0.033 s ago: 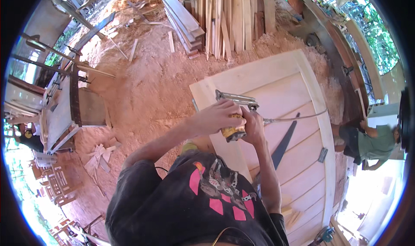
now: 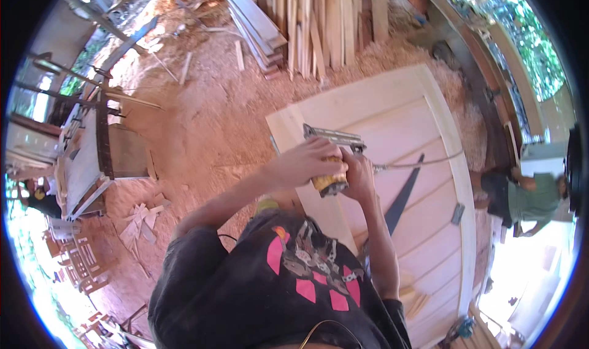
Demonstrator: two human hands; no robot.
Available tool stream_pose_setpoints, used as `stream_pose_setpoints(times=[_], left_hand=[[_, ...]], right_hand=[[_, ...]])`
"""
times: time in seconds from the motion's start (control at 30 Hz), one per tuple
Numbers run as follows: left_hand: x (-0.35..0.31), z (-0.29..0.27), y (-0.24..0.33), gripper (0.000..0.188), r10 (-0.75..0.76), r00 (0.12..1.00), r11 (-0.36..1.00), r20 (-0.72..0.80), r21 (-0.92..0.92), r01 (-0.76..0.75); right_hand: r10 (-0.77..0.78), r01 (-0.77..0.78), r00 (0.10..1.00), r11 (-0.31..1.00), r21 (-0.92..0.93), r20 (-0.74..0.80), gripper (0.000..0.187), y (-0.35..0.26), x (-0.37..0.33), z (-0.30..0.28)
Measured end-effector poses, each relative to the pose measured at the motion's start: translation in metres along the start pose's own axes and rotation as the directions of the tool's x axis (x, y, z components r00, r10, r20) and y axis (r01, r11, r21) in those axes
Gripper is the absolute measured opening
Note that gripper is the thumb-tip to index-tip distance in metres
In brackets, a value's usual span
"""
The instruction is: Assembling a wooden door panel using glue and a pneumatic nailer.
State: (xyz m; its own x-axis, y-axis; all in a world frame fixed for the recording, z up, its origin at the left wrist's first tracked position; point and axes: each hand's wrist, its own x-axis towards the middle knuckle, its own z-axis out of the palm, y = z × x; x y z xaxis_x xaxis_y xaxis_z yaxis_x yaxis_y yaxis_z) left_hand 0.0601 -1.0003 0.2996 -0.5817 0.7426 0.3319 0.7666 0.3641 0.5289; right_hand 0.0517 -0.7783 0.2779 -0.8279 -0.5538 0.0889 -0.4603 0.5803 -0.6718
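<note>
Both my hands are closed around a yellow-and-black air nailer [image 2: 330, 184] above the near left part of a pale wooden door panel [image 2: 392, 125]. My left hand [image 2: 305, 162] wraps over the body from the left. On the other side, my right hand [image 2: 358, 176] grips it close to the metal magazine, fingers partly hidden. The long metal magazine points up and away from me. A thin air hose [image 2: 423, 162] runs right from the nailer across the panel. To the right of my right forearm lies a handsaw with a dark blade [image 2: 404, 197].
A small grey block [image 2: 458, 214] rests near the panel's right edge. Stacked boards [image 2: 254, 27] and upright planks [image 2: 334, 27] stand beyond it. Wood scraps [image 2: 144, 220] lie on the sawdust-covered ground at left, near a workbench [image 2: 86, 146]. Another person [image 2: 534, 195] is at far right.
The whole scene has shifted slightly up and left in view. My hands keep the same hold on the nailer.
</note>
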Motion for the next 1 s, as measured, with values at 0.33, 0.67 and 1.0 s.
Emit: stream_pose_setpoints(times=[0.33,0.67,1.0], left_hand=[[-0.021,0.081,-0.003,0.048,-0.475,0.876,0.858,-0.079,-0.26,0.442],[-0.002,0.242,-0.076,0.049,-0.59,0.806,0.774,-0.042,-0.314,0.55],[0.025,0.309,-0.071,0.07,-0.74,0.672,0.665,-0.026,-0.17,0.727]], right_hand=[[0.38,-0.372,0.924,0.918,-0.135,0.034,0.053,0.031,-0.097,-0.019],[0.601,-0.558,0.795,0.776,-0.295,0.078,0.044,0.085,-0.114,-0.061],[0.577,-0.522,0.793,0.809,-0.271,0.195,0.04,0.148,-0.071,-0.049]])
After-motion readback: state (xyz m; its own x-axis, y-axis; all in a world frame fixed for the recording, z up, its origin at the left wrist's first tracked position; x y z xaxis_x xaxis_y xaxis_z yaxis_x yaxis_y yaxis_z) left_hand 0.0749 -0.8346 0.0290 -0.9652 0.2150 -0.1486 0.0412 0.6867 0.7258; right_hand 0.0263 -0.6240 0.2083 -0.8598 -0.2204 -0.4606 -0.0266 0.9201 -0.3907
